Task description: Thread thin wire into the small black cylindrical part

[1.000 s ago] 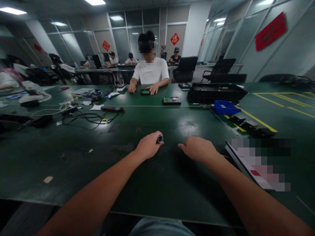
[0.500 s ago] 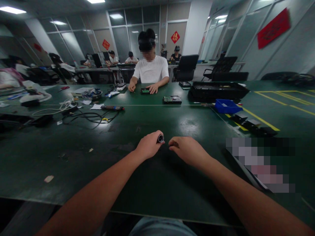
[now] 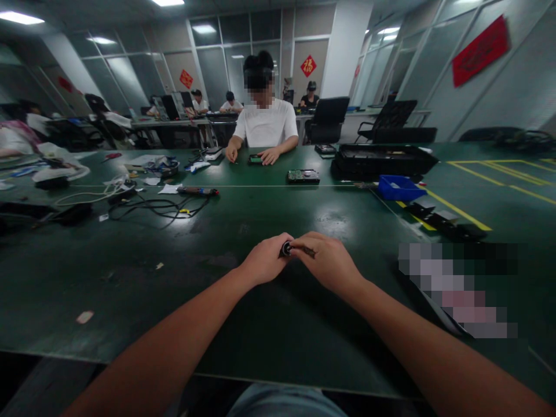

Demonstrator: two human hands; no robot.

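Observation:
My left hand (image 3: 263, 262) is closed in a fist around a dark cylindrical tool handle (image 3: 285, 249), whose round metal-rimmed end points right. My right hand (image 3: 328, 259) pinches a thin dark bit (image 3: 307, 250) between thumb and fingers, with the bit's near end at the handle's open end. Both hands hover just above the green table (image 3: 217, 301), near its middle. Most of the handle is hidden inside my left fist.
A person in a white shirt sits across the table with a small board (image 3: 256, 159). A hard drive (image 3: 303, 175), a black tray (image 3: 384, 160), a blue bin (image 3: 399, 188), black parts (image 3: 447, 223), an electric screwdriver (image 3: 197, 190) and cables (image 3: 147, 205) lie farther off.
My right hand has moved left from the table surface, carrying the thin bit up to the end of the handle. My left hand has stayed nearly still.

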